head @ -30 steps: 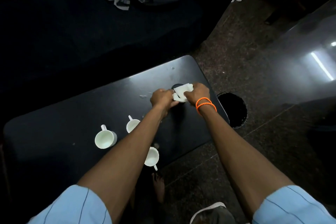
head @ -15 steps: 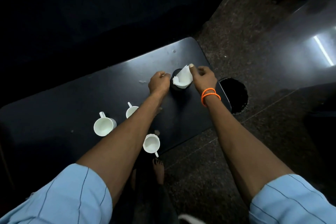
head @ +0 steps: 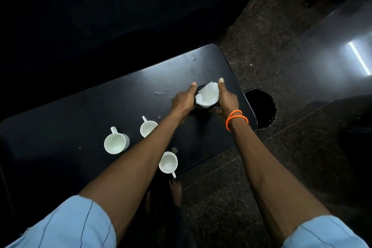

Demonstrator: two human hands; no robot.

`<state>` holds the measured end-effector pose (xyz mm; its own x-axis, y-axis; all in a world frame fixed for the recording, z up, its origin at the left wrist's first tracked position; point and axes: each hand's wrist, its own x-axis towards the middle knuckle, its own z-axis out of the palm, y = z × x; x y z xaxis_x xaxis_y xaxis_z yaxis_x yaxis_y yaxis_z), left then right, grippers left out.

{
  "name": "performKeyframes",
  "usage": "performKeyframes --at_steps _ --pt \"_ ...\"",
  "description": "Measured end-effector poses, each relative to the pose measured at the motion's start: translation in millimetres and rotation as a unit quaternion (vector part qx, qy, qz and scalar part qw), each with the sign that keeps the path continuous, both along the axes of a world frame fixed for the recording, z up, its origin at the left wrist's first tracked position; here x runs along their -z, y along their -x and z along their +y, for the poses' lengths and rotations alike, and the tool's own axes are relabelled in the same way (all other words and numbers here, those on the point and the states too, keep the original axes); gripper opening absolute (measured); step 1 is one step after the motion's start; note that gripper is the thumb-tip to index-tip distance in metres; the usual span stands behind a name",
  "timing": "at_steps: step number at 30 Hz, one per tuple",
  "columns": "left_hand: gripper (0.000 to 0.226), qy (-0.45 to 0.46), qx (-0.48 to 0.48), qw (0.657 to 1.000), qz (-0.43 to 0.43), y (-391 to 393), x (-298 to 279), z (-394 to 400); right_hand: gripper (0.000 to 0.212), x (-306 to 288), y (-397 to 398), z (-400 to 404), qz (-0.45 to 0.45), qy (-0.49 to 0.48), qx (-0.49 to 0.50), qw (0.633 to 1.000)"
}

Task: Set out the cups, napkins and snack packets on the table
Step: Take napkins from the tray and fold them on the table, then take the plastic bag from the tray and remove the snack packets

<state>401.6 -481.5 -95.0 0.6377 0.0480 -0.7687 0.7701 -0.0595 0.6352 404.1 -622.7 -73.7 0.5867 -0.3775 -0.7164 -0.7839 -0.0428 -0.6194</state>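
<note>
Head cam has you leaning over the black bench (head: 84,110) with both hands wrapped around a small dark holder (head: 198,89) stuffed with white napkins (head: 208,94), over near the bench's right end. Your left hand (head: 184,99) cups its left side, thumb pointing up, and your right hand (head: 226,98) (the one with the orange bead bracelet (head: 236,119)) presses in from the right, fingers curled underneath. Three white cups sit upright on the bench: left cup (head: 116,142), middle cup (head: 148,128) partly behind your left forearm, near cup (head: 168,163) at the front edge.
</note>
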Motion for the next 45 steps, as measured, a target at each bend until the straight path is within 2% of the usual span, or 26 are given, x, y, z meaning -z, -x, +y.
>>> performKeyframes --at_steps 3,7,11,13,21,25,28,32,37,41,45 --pt "0.070 -0.062 0.027 0.998 -0.005 25.6 -2.0 0.9 0.068 0.7 23.8 2.9 0.011 0.024 -0.009 1.000" --pt "0.061 -0.071 0.013 0.997 -0.006 64.8 0.3 5.7 0.067 7.8 59.7 7.5 0.021 0.038 -0.014 0.999" --pt "0.068 -0.103 0.006 0.994 -0.020 93.3 5.6 9.5 0.067 11.8 89.3 10.0 0.030 0.065 -0.019 0.997" --pt "0.070 -0.090 -0.001 0.996 -0.020 104.1 9.1 10.8 0.065 11.7 100.6 11.5 0.030 0.072 -0.017 0.997" --pt "0.048 -0.049 -0.010 0.997 -0.066 120.9 12.6 12.3 0.057 12.4 120.8 17.7 0.016 0.093 -0.043 0.995" --pt "0.052 -0.036 0.006 0.997 -0.067 122.3 13.7 14.6 0.055 11.3 120.9 17.3 0.018 0.086 -0.056 0.995" --pt "0.054 -0.033 -0.005 0.997 -0.071 124.5 10.8 19.6 0.057 5.7 120.5 18.0 -0.007 0.145 -0.075 0.987" --pt "0.059 -0.017 -0.042 0.998 -0.035 128.3 2.1 43.2 0.054 -15.4 107.3 29.4 -0.104 0.259 -0.080 0.957" --pt "0.053 -0.073 -0.087 0.993 -0.043 127.1 -12.6 108.1 0.048 -42.5 84.5 92.9 -0.256 0.345 -0.218 0.876" --pt "0.053 -0.109 -0.155 0.980 -0.057 132.4 -30.5 186.0 0.040 -44.2 76.4 188.0 -0.320 0.319 -0.341 0.824" --pt "0.054 -0.130 -0.251 0.957 -0.064 149.5 -41.4 277.7 0.043 -41.4 88.7 298.5 -0.330 0.244 -0.455 0.790"
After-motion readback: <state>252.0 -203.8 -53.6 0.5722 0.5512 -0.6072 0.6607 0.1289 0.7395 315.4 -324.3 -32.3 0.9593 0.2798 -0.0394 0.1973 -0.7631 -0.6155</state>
